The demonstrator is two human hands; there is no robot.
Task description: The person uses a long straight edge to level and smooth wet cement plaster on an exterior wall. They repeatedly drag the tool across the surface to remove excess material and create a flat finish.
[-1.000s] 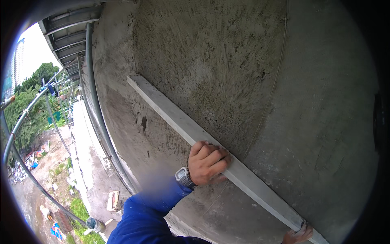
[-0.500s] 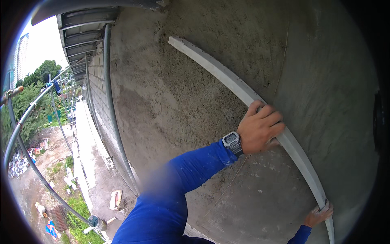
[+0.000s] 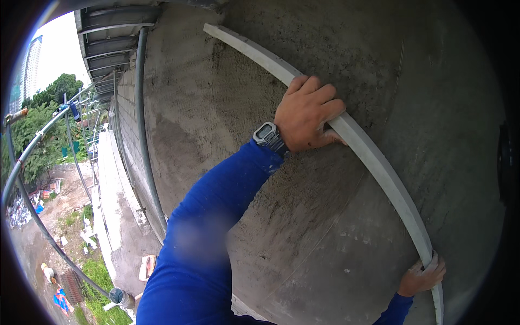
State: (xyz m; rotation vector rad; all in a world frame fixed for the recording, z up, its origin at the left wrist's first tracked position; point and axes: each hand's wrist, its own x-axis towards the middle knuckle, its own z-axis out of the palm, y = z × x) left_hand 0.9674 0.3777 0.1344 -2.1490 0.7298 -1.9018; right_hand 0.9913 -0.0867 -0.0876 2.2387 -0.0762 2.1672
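Against a grey mortar-coated wall (image 3: 303, 216) lies a long, pale grey plastering straightedge (image 3: 379, 168), bowed by the lens. It runs from the upper middle down to the lower right. My left hand (image 3: 309, 114), with a grey watch (image 3: 266, 134) at its wrist, grips the bar above its middle, fingers over the upper edge and thumb beneath. Near the bar's lower end my right hand (image 3: 422, 275) is wrapped around it. Blue sleeves cover both arms. Rough, darker mortar shows left of the bar; the surface to its right looks smoother.
A vertical pipe (image 3: 142, 108) stands by the wall's left edge. Scaffold tubes (image 3: 38, 135) curve along the far left, with the ground far below. Metal decking (image 3: 111, 43) hangs overhead. A bag (image 3: 147, 267) lies on the ledge, close to an upright tube end (image 3: 118, 296).
My left hand has moved up and to the left, carrying the upper part of the straightedge with it. The right hand stays near the lower end, slightly higher.
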